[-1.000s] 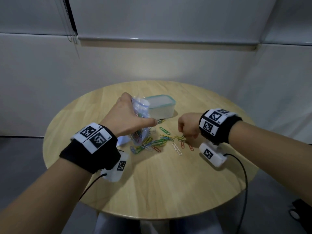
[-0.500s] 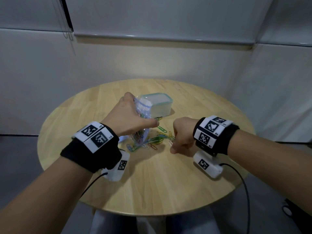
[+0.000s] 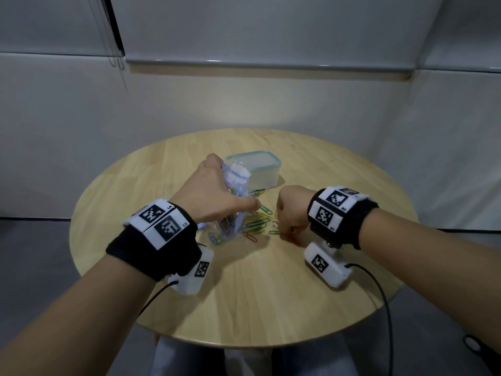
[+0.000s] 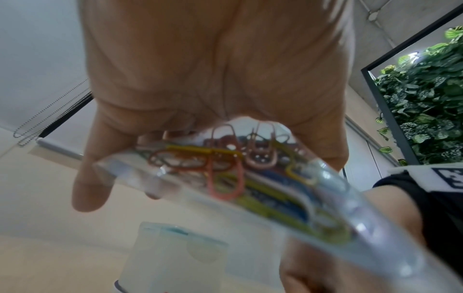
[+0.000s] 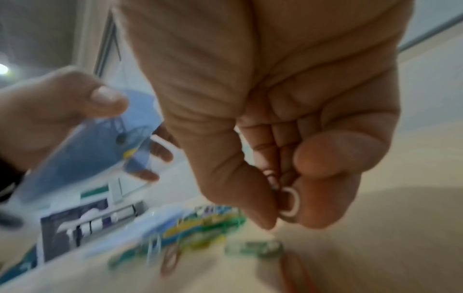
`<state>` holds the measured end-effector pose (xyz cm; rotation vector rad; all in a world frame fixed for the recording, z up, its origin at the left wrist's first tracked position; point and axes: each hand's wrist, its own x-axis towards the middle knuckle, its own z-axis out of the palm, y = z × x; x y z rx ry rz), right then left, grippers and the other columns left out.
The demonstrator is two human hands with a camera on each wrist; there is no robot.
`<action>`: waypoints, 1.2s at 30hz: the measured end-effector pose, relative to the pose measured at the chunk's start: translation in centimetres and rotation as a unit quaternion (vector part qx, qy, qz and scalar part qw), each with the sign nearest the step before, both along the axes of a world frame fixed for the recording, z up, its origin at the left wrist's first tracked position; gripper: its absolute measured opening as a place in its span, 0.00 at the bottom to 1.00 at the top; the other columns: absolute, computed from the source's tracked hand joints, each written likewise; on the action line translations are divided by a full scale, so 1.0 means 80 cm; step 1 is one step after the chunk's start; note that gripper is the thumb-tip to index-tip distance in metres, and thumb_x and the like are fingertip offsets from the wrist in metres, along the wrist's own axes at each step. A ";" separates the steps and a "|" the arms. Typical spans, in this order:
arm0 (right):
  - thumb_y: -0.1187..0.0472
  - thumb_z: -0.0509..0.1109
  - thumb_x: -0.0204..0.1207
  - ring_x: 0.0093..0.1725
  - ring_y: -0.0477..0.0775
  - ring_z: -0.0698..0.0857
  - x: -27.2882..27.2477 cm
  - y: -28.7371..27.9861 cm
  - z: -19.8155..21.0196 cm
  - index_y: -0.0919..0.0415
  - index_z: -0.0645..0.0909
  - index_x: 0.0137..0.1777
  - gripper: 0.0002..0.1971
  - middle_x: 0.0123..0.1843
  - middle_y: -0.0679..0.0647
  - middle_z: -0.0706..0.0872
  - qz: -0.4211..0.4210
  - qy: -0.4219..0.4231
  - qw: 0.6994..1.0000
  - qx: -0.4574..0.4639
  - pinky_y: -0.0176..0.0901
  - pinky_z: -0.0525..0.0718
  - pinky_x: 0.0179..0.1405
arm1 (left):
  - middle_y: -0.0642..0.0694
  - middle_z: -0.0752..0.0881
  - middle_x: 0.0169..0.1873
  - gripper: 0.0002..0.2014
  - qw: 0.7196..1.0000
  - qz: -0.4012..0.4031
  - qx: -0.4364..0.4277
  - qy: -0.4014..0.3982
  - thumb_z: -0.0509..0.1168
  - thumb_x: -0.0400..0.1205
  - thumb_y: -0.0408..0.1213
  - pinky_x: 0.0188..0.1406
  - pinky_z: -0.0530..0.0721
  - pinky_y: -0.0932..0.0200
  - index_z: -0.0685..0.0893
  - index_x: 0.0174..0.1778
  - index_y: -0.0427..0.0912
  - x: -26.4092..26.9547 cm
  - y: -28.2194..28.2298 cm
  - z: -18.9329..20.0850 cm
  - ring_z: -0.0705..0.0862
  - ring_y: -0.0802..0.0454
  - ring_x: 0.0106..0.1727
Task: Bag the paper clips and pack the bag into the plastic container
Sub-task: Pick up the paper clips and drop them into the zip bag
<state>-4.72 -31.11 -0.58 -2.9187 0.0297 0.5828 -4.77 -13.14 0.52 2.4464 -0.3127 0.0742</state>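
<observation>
You're holding the clear zip bag upright w/ your left hand, fingers and thumb curled round its sides, coloured clips already showing inside. Behind that grip, the plastic container is sitting on the round table, lid apparently on. Just right of the bag, loose paper clips are lying scattered. Your right hand is pinching a white clip btwn thumb and fingertips, low over the pile's right edge. Step in hand, by the look of it: bagging, approx. midway. Next move prob. calls for carrying that clip left to the bag's mouth and dropping it in.
</observation>
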 end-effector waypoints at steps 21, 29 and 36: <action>0.68 0.81 0.63 0.32 0.52 0.87 0.006 0.044 0.157 0.69 0.88 0.44 0.10 0.33 0.59 0.91 0.054 -0.165 0.974 0.146 0.48 0.91 0.44 | 0.51 0.81 0.48 0.37 0.990 -0.041 -0.132 0.015 0.79 0.64 0.59 0.30 0.75 0.63 0.67 0.57 0.44 -0.018 -0.035 0.014 0.82 0.59 0.44; 0.67 0.76 0.69 0.26 0.55 0.83 0.029 0.001 0.088 0.67 0.85 0.40 0.03 0.31 0.59 0.85 -0.046 -0.146 0.972 0.177 0.44 0.88 0.30 | 0.52 0.84 0.46 0.35 0.986 0.014 -0.164 0.020 0.81 0.65 0.53 0.31 0.75 0.62 0.70 0.58 0.43 -0.009 -0.005 0.015 0.83 0.61 0.43; 0.42 0.83 0.57 0.33 0.57 0.84 0.028 0.026 0.011 0.64 0.85 0.51 0.30 0.37 0.58 0.87 0.038 -0.001 0.999 0.015 0.38 0.74 0.28 | 0.52 0.82 0.46 0.35 0.993 0.033 -0.111 0.007 0.81 0.66 0.53 0.29 0.73 0.64 0.69 0.59 0.43 -0.004 0.015 0.017 0.81 0.63 0.40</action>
